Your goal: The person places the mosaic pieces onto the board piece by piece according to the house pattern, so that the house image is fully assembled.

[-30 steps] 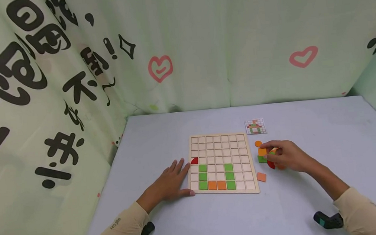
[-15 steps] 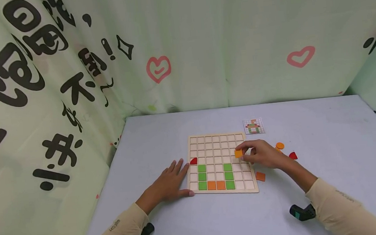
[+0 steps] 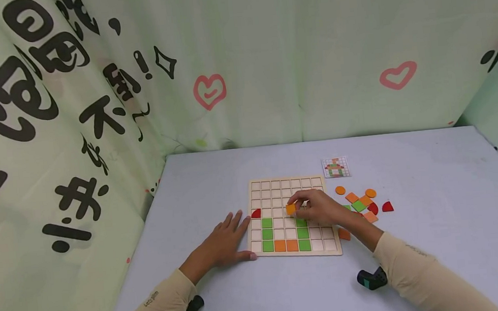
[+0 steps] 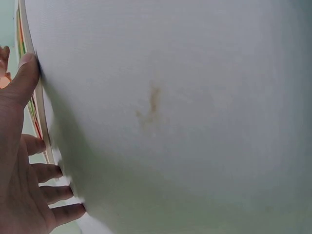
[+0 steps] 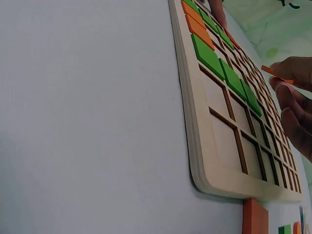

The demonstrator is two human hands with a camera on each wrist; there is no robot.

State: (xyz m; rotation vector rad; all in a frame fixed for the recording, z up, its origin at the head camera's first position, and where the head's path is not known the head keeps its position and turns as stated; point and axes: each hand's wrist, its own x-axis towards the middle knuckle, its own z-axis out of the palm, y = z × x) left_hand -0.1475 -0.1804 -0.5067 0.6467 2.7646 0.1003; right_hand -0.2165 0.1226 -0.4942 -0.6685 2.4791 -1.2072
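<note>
My right hand [image 3: 318, 207] pinches an orange square tile [image 3: 291, 209] between thumb and fingers, above the middle of a wooden grid board [image 3: 316, 245]. In the right wrist view the tile [image 5: 278, 74] is held nearly edge-on over the cells. My left hand [image 3: 225, 244] lies spread on the table, fingertips and thumb at the board's left edge. Set in the board are a left column of green squares [image 3: 268, 234], a right column of green squares [image 3: 303, 234], partly covered by my right hand, two orange squares [image 3: 280, 245] between them, and a red curved piece [image 3: 256, 213].
Right of the board lies a loose cluster of pieces: orange circles [image 3: 340, 190], a green square [image 3: 358, 205], orange squares [image 3: 371, 217] and red pieces [image 3: 387, 206]. One orange tile [image 3: 344, 234] is beside the board's right edge. A printed pattern card [image 3: 335, 167] lies behind.
My right hand has picked the orange square from the pile and carried it left over the board. The loose pieces now lie spread out. My left hand stays in place.
</note>
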